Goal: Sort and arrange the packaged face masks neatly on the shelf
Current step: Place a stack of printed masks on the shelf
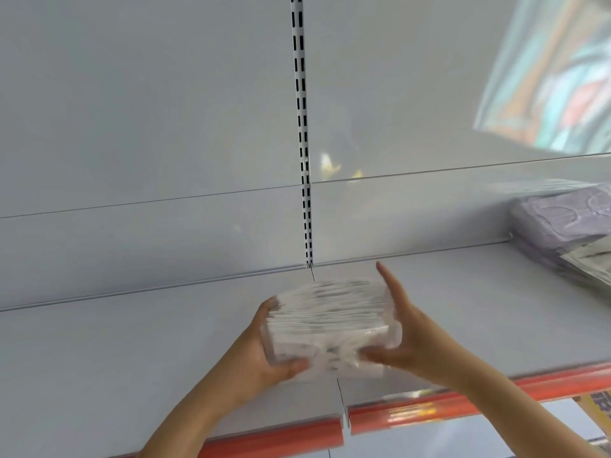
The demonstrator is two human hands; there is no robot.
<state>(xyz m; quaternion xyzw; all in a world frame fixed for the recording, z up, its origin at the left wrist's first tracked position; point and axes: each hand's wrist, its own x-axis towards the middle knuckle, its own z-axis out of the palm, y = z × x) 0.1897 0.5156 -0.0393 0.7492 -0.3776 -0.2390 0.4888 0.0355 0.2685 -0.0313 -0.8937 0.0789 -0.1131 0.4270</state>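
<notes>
A stack of clear-wrapped white face mask packs (330,322) is held over the seam in the middle of the white shelf (132,352). My left hand (267,355) grips its left end, thumb curled over the near edge. My right hand (406,328) clasps its right side, with the fingers stretched along that side toward the back and the thumb under the near edge. A pile of purple mask packs (562,226) lies at the far right of the shelf, with a pale pack (591,262) against its near side.
The shelf has a white back panel with a slotted upright (304,160) in the middle. An orange price strip (429,408) runs along the front edge. A blurred colourful reflection (555,77) shows on the panel at the upper right.
</notes>
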